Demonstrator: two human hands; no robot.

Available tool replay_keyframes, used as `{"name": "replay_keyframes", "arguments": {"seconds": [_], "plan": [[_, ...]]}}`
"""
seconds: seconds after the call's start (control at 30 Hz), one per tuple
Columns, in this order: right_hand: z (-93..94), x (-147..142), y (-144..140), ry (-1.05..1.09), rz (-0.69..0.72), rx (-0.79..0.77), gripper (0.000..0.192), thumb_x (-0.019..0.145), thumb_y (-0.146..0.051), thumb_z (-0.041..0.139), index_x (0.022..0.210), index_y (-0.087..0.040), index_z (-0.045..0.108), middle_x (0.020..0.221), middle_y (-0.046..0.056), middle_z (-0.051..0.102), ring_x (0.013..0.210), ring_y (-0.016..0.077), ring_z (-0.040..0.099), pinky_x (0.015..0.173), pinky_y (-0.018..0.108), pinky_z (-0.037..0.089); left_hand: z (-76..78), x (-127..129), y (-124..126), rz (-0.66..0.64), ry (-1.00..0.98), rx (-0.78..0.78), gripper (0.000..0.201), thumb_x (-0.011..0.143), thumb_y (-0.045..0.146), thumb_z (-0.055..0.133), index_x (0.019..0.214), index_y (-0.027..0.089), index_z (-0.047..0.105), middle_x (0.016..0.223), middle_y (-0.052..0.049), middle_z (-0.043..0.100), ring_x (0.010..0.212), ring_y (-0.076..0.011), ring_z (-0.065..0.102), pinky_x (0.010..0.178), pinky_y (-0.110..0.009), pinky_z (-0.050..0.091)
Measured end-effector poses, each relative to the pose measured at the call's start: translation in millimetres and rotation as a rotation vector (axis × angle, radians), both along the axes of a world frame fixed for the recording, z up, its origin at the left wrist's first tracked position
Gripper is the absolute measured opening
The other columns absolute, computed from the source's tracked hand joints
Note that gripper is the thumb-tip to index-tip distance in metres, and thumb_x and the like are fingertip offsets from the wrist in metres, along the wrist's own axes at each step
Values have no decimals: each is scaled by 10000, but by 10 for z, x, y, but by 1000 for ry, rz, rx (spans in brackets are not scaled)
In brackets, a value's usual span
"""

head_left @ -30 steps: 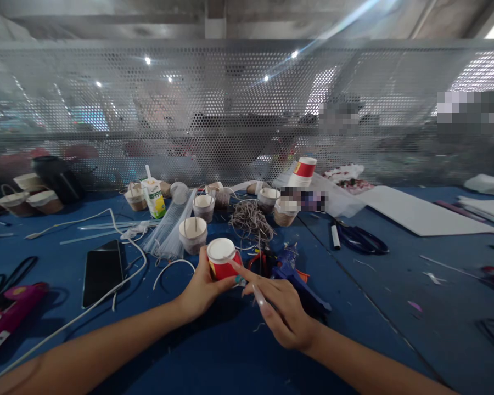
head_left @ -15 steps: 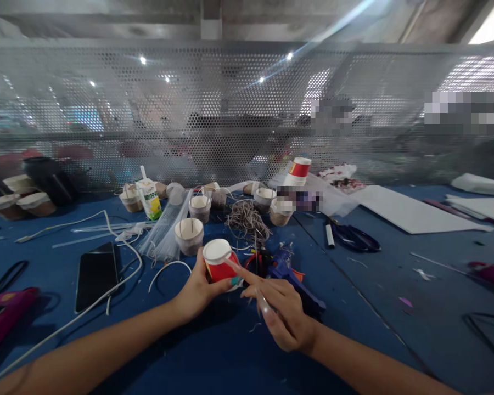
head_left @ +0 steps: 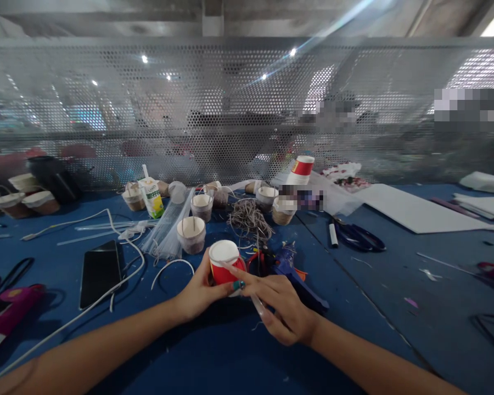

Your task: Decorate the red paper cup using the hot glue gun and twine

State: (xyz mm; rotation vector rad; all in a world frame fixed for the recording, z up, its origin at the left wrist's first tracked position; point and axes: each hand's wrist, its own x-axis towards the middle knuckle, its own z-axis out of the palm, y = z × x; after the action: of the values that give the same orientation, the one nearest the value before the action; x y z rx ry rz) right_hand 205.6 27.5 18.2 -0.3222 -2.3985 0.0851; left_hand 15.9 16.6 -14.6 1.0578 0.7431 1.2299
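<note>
Left hand: the left hand [head_left: 197, 291] wraps its fingers around a red paper cup [head_left: 225, 264], holding it tilted over the blue table [head_left: 395, 307].
Right hand: the right hand [head_left: 282, 307] pinches a clear stick [head_left: 253, 296] against the cup's side.
Cup: at centre, between both hands.
Nearby: a blue glue gun [head_left: 292, 269] just right; a black phone [head_left: 100, 272] well left.

The small paper cup [head_left: 225, 263] is red with a white bottom. The glue gun [head_left: 290, 270] is blue with an orange trigger. The flat table cover [head_left: 214, 356] is dark blue. The smartphone [head_left: 100, 272] is black.
</note>
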Motion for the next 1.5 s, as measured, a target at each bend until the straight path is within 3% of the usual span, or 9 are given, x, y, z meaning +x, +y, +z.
{"name": "replay_keyframes", "arguments": {"seconds": [0.23, 0.53, 0.77, 0.9, 1.03, 1.27, 1.5], "plan": [[19, -12, -12, 3, 15, -29, 238, 916, -227, 273, 932, -176, 505, 1235, 167, 615, 491, 105, 558, 524, 274, 427, 0, 9, -9, -5, -3, 6, 805, 603, 277, 793, 1304, 252, 398, 1150, -71, 597, 1076, -242, 553, 990, -411, 399], [-23, 12, 14, 42, 23, 37, 249, 909, -235, 263, 905, -181, 505, 1143, 153, 671, 535, 129, 597, 520, 276, 430, 56, 8, -28, 19, 22, 10, 829, 579, 285, 806, 1301, 249, 400, 1085, -58, 611, 1032, -227, 558, 955, -382, 424], [-20, 2, 36, 29, 35, -11, 226, 906, -252, 267, 910, -182, 482, 1242, 176, 609, 487, 112, 545, 508, 277, 424, 33, -14, -27, -12, 28, -15, 804, 591, 284, 797, 1295, 246, 412, 1121, -68, 606, 1054, -243, 557, 977, -408, 407], [-13, 0, 21, 51, 47, 17, 223, 903, -244, 266, 892, -189, 482, 1202, 161, 638, 474, 113, 533, 499, 276, 416, 5, -12, -7, -29, 9, -2, 807, 594, 284, 799, 1299, 259, 408, 1121, -64, 604, 1056, -239, 557, 972, -402, 413], [-12, 7, 7, 26, 44, 39, 240, 903, -261, 257, 872, -197, 486, 1122, 146, 682, 518, 138, 576, 508, 280, 422, -22, -2, 4, -28, 0, 30, 826, 583, 286, 807, 1303, 259, 404, 1121, -74, 602, 1070, -250, 553, 973, -415, 414], [-12, 9, 13, -1, 33, -20, 247, 893, -247, 257, 911, -188, 496, 1190, 167, 644, 503, 123, 564, 515, 276, 428, 10, -6, -15, -61, -6, -1, 840, 587, 288, 803, 1315, 260, 385, 1156, -74, 590, 1088, -247, 549, 993, -413, 397], [-34, 35, 4, 46, 25, 22, 259, 871, -277, 250, 928, -192, 488, 1170, 168, 650, 536, 148, 587, 530, 284, 436, 26, 1, -19, -32, 5, 2, 821, 575, 307, 813, 1291, 244, 417, 1112, -77, 607, 1051, -248, 563, 962, -411, 422]]}}
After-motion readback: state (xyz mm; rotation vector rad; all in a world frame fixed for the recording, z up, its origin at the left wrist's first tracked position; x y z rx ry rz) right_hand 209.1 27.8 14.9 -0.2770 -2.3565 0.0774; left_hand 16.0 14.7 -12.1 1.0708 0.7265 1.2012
